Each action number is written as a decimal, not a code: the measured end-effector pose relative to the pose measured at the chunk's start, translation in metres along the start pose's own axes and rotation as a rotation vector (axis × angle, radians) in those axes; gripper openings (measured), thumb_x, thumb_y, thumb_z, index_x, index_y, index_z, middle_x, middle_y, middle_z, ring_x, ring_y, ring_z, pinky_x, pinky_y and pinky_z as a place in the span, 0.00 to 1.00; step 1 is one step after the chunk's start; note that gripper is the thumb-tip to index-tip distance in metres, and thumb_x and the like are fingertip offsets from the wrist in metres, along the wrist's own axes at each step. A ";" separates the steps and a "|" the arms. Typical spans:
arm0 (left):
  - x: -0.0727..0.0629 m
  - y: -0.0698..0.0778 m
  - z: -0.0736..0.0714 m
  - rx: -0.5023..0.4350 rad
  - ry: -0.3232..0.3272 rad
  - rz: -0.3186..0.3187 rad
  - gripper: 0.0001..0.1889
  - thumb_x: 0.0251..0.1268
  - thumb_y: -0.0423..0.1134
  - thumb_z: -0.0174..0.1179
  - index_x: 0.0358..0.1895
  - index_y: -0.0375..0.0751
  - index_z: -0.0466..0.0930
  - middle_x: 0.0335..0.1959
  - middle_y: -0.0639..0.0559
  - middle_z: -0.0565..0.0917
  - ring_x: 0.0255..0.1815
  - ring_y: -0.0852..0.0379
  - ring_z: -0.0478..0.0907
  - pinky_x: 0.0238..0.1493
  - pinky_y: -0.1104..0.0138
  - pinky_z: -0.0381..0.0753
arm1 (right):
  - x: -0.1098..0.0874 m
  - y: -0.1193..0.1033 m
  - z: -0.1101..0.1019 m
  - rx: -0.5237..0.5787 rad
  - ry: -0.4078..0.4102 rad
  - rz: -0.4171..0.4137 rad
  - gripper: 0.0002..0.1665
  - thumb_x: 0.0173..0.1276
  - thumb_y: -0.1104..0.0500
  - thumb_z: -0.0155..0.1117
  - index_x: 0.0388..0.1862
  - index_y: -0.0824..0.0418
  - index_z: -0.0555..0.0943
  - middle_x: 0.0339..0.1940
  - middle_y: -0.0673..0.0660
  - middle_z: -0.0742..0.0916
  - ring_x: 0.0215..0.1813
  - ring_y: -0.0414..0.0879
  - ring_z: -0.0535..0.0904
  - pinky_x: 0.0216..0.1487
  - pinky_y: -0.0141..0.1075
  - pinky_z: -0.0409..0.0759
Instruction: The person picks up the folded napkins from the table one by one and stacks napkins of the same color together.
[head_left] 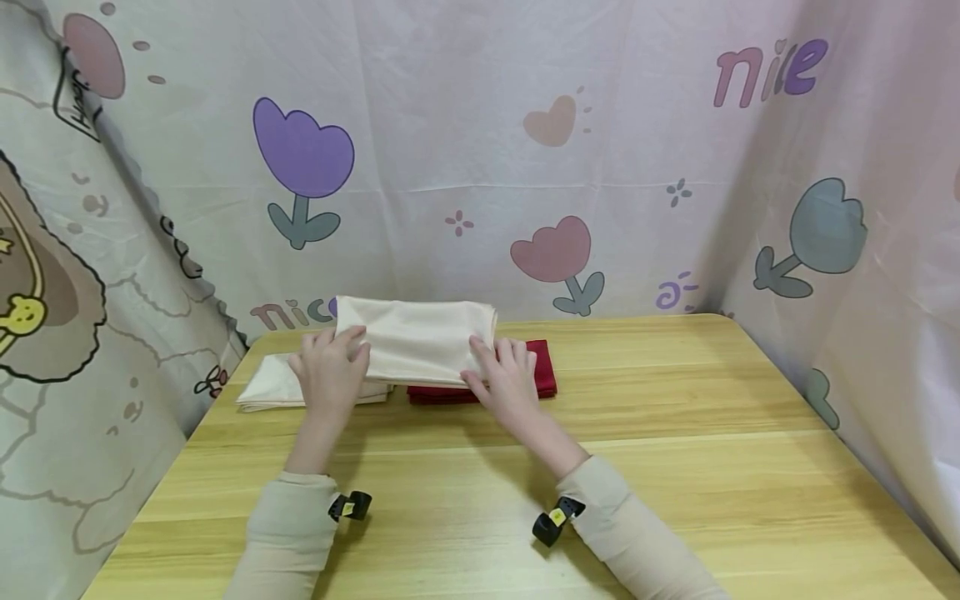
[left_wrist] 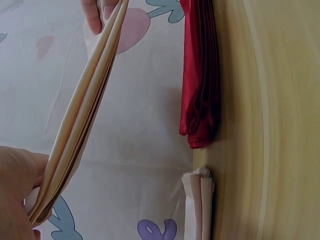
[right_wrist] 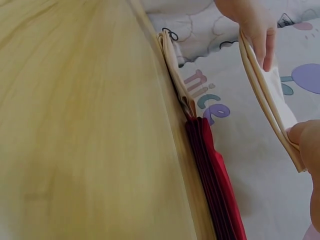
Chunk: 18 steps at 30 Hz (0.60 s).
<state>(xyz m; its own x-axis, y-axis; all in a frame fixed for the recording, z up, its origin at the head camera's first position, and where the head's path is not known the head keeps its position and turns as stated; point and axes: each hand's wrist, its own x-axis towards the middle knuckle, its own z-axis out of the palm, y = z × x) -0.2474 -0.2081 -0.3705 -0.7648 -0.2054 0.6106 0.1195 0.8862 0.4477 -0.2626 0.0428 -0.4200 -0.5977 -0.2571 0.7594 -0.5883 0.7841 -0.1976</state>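
Observation:
A folded cream satin cloth is held up off the table between both hands. My left hand grips its left end, thumb on one face, and my right hand pinches the right end. Several folded layers show along its edge in the left wrist view. Below and behind it lies a folded red cloth, partly hidden by the cream one. To the left, another folded white-cream cloth lies flat, partly covered by my left hand.
The wooden table stretches out in front and to the right. A patterned curtain hangs behind its back edge and along both sides. Small black cameras are strapped at both wrists.

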 end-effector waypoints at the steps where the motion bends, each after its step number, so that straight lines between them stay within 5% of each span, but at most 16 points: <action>1: 0.001 -0.001 -0.001 0.004 -0.003 -0.009 0.15 0.63 0.41 0.63 0.51 0.44 0.84 0.55 0.36 0.82 0.51 0.40 0.69 0.51 0.45 0.57 | 0.001 -0.002 0.001 -0.003 -0.007 0.004 0.30 0.62 0.48 0.70 0.61 0.57 0.78 0.44 0.61 0.78 0.49 0.56 0.67 0.44 0.47 0.62; 18: 0.006 -0.024 -0.011 0.048 0.028 -0.069 0.15 0.64 0.41 0.63 0.52 0.43 0.84 0.55 0.35 0.81 0.51 0.38 0.67 0.51 0.45 0.55 | 0.011 -0.024 0.018 -0.082 -0.024 -0.045 0.31 0.62 0.45 0.69 0.61 0.55 0.77 0.43 0.59 0.77 0.48 0.55 0.68 0.42 0.45 0.64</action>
<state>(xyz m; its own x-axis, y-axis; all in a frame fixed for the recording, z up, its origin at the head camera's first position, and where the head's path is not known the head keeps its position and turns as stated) -0.2477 -0.2356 -0.3702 -0.7518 -0.2779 0.5979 0.0360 0.8882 0.4581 -0.2650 0.0104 -0.4180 -0.5848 -0.3058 0.7513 -0.5692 0.8146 -0.1115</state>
